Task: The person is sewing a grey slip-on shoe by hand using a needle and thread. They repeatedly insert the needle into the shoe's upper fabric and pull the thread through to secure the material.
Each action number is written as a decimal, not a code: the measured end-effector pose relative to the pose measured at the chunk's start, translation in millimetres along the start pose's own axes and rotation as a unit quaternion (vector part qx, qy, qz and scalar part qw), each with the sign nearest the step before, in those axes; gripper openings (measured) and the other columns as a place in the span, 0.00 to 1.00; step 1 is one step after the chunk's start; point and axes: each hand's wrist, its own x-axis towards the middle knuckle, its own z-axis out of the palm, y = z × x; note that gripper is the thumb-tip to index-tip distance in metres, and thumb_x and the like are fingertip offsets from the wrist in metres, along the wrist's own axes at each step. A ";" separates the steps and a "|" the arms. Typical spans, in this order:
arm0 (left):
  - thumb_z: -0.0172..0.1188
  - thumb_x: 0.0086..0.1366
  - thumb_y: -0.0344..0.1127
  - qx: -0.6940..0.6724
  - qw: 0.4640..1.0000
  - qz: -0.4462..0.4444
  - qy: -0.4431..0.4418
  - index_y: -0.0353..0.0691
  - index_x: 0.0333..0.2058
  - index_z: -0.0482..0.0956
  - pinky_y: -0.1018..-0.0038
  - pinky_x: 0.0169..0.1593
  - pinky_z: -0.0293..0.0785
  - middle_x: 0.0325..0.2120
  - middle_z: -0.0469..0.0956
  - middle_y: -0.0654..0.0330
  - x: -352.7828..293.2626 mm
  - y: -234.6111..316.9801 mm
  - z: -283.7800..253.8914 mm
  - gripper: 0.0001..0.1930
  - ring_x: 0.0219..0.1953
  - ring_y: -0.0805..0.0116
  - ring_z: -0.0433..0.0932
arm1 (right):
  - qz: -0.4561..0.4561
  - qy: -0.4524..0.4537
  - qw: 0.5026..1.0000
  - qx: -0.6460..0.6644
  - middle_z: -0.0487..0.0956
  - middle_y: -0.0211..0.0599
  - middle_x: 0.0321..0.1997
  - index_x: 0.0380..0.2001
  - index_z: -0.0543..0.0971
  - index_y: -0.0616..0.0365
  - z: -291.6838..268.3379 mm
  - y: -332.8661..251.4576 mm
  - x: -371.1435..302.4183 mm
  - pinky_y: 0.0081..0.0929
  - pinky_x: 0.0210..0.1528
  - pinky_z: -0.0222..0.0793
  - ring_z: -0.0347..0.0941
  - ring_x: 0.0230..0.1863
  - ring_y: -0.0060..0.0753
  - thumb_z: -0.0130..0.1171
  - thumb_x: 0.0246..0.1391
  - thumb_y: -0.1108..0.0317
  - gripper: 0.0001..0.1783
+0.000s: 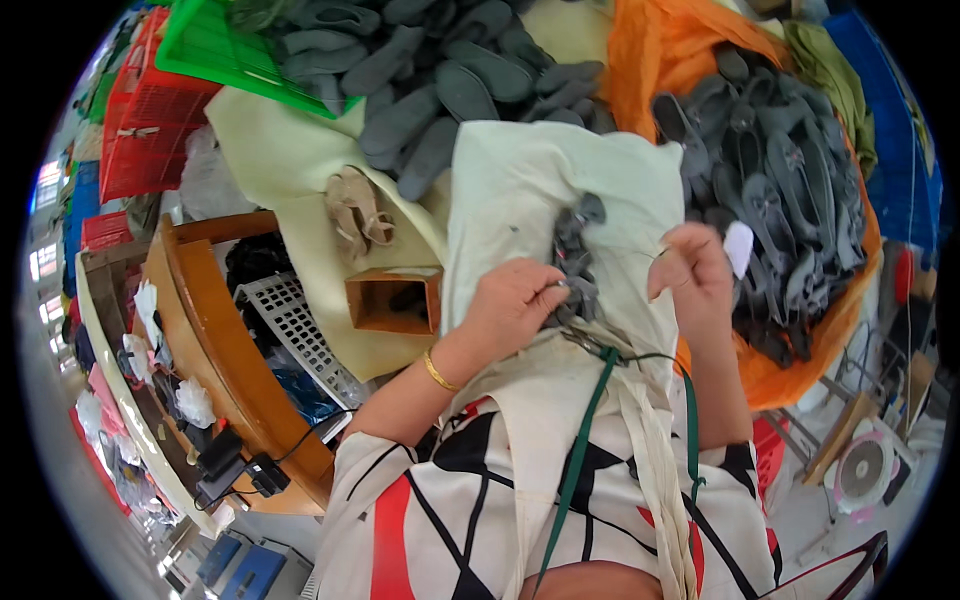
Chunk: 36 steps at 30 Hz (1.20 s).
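On a pale cushion (500, 190) across my lap lies a narrow dark grey shoe (575, 245). My left hand (512, 300), a gold bracelet at its wrist, pinches the shoe's near end from the left side. Off to the shoe's right, my right hand (693, 268) is raised with thumb and fingertips together. Whatever that pinch holds is too small to make out. A white patch (738, 249) shows beside the right knuckles. Small metal scissors (585, 343) on a green cord (575, 450) rest just below the left hand.
Grey shoes (480, 75) heap up ahead beside a green basket (230, 60). More fill an orange cloth-lined holder (815, 365) on the right. Beige sandals (357, 210) and an open wooden box (395, 300) sit at left, near a drawer (225, 330). A small fan (863, 470) stands lower right.
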 end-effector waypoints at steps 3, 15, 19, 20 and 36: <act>0.63 0.61 0.32 -0.081 0.992 -0.083 -0.045 0.34 0.34 0.80 0.68 0.36 0.72 0.26 0.77 0.52 7.5 7.6 -9.8 0.07 0.30 0.55 0.76 | -0.020 -0.083 0.957 -0.277 0.75 0.33 0.35 0.46 0.76 0.58 11.9 8.3 3.1 0.24 0.40 0.70 0.74 0.35 0.27 0.62 0.58 0.69 0.13; 0.62 0.64 0.33 -0.127 0.979 -0.029 -0.159 0.38 0.38 0.82 0.73 0.36 0.70 0.26 0.78 0.61 56.0 -3.3 -30.0 0.07 0.30 0.68 0.74 | 0.114 -0.105 0.972 -0.178 0.77 0.30 0.27 0.30 0.79 0.62 7.0 19.8 44.5 0.21 0.34 0.67 0.70 0.29 0.19 0.62 0.56 0.69 0.07; 0.59 0.68 0.33 -0.267 0.942 -0.204 0.002 0.37 0.40 0.83 0.82 0.34 0.69 0.27 0.78 0.68 88.7 -44.2 -53.7 0.08 0.28 0.80 0.73 | 0.071 0.065 0.992 -0.084 0.77 0.30 0.30 0.33 0.77 0.63 -11.5 31.3 57.4 0.18 0.35 0.68 0.71 0.31 0.17 0.57 0.61 0.73 0.05; 0.58 0.69 0.34 -0.280 0.926 -0.250 0.037 0.37 0.40 0.83 0.83 0.33 0.69 0.27 0.78 0.69 101.8 -64.0 -62.7 0.08 0.27 0.81 0.72 | 0.059 0.109 0.991 -0.043 0.77 0.30 0.31 0.34 0.76 0.64 -16.2 32.8 61.4 0.18 0.35 0.68 0.71 0.32 0.17 0.56 0.62 0.73 0.04; 0.75 0.48 0.49 -0.019 0.897 -0.441 -0.014 0.28 0.45 0.77 0.71 0.42 0.75 0.35 0.80 0.55 175.3 -382.6 12.4 0.33 0.36 0.64 0.78 | -0.088 0.149 0.916 -0.362 0.70 0.32 0.21 0.29 0.79 0.60 -40.4 73.4 106.5 0.24 0.20 0.52 0.61 0.19 0.26 0.60 0.47 0.74 0.04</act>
